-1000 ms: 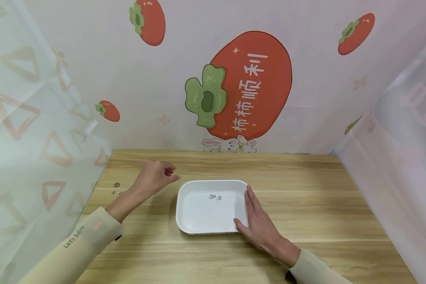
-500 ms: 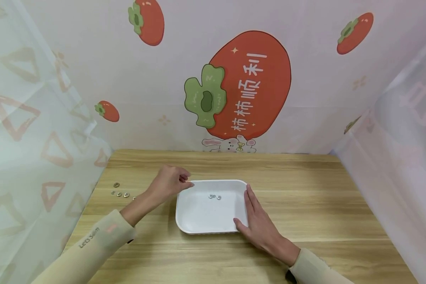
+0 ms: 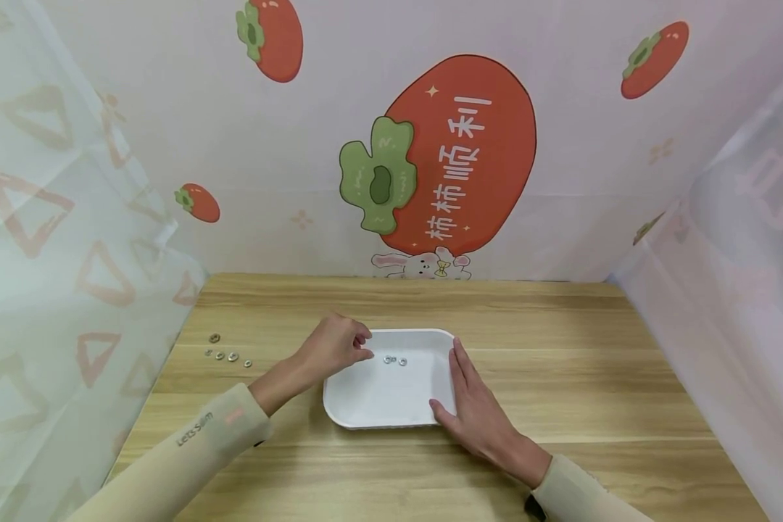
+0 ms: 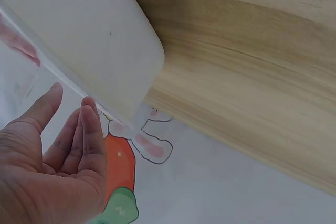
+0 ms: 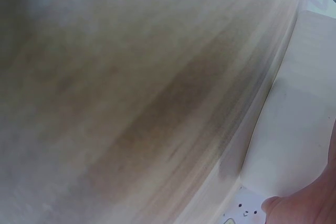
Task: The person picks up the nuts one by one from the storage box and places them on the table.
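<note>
A shallow white tray (image 3: 378, 409) stands on the wooden table, with a few small ring-shaped metal pieces (image 3: 402, 362) inside. My left hand (image 3: 336, 346) is over the tray's left back corner, fingers bent, tips pointing toward those pieces. In the left wrist view, the thumb and fingers (image 4: 90, 121) are apart, with nothing showing between them. My right hand (image 3: 479, 420) holds the tray's right side, its fingers along the outer rim and its thumb over the near edge. The right wrist view catches part of that hand (image 5: 304, 205) beside the tray wall (image 5: 289, 129).
Left of the tray, several small metal rings (image 3: 233, 357) lie on the table (image 3: 561, 362) in a loose row, a darker one (image 3: 214, 338) behind them. Printed cloth walls (image 3: 561, 239) close off the back and both sides.
My left hand has moved right, from beside the tray to over its left part, uncovering more metal rings on the table. The right hand and the tray have stayed put.
</note>
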A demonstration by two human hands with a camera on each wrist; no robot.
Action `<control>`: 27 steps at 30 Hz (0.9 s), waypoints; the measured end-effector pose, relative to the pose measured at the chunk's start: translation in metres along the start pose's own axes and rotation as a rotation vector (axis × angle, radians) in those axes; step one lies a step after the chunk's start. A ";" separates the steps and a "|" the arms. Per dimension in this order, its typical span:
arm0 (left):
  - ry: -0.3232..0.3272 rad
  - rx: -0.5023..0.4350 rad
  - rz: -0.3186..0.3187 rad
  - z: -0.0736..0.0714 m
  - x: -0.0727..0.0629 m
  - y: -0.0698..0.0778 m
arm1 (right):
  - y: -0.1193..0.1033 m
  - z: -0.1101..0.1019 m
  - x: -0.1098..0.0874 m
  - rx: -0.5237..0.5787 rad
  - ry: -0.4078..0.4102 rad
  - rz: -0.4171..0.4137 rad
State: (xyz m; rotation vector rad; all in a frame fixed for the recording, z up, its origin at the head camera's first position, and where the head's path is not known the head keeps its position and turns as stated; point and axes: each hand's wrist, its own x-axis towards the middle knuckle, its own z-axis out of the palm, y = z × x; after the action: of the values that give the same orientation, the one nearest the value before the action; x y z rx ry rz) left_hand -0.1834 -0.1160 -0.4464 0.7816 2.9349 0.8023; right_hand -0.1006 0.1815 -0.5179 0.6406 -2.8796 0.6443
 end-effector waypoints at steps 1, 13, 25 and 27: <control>-0.002 0.002 0.008 0.002 0.001 0.000 | 0.000 0.000 0.000 0.000 0.003 0.000; -0.052 0.026 -0.005 0.024 0.009 0.005 | 0.001 0.001 0.000 0.012 0.014 -0.001; -0.097 0.083 0.012 0.043 0.014 0.005 | 0.000 0.001 0.000 0.013 0.014 0.000; -0.101 0.102 0.014 0.046 0.015 0.005 | 0.000 0.001 0.000 0.014 0.014 0.000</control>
State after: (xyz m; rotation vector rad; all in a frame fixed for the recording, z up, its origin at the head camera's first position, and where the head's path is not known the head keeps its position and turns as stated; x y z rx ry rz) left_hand -0.1881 -0.0836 -0.4821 0.8240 2.9030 0.5990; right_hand -0.1012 0.1810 -0.5192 0.6357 -2.8650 0.6668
